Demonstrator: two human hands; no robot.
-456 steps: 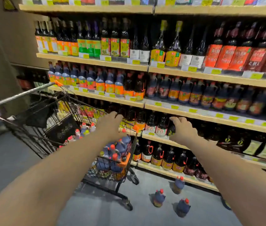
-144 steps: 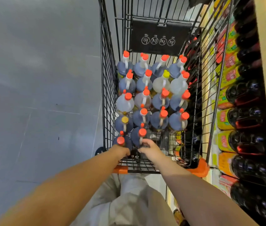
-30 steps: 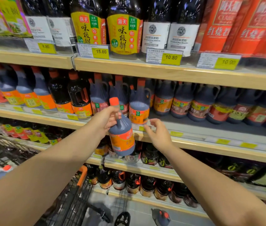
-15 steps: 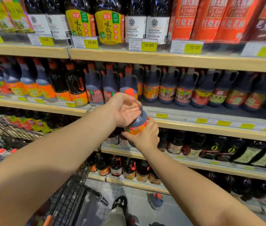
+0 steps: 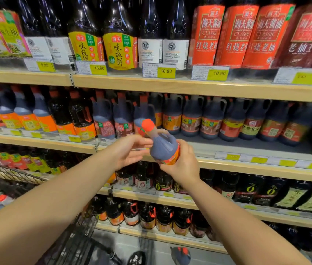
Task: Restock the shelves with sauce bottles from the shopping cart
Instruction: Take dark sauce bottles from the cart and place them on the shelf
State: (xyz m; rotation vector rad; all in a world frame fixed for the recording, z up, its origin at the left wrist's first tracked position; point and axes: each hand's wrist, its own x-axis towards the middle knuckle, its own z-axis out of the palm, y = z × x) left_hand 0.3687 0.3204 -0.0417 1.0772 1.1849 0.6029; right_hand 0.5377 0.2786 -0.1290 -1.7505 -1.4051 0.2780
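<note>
Letting go, left hand (image 5: 130, 150) leaves sauce bottle (image 5: 163, 148) in right hand (image 5: 183, 165).

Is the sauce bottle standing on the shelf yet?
No, the right hand holds the sauce bottle tilted in the air in front of the shelf.

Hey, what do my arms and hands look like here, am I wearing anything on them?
The left forearm and right forearm are bare, with no sleeves in view. The left hand and right hand are ungloved; no watch, bracelet or ring shows.
</note>
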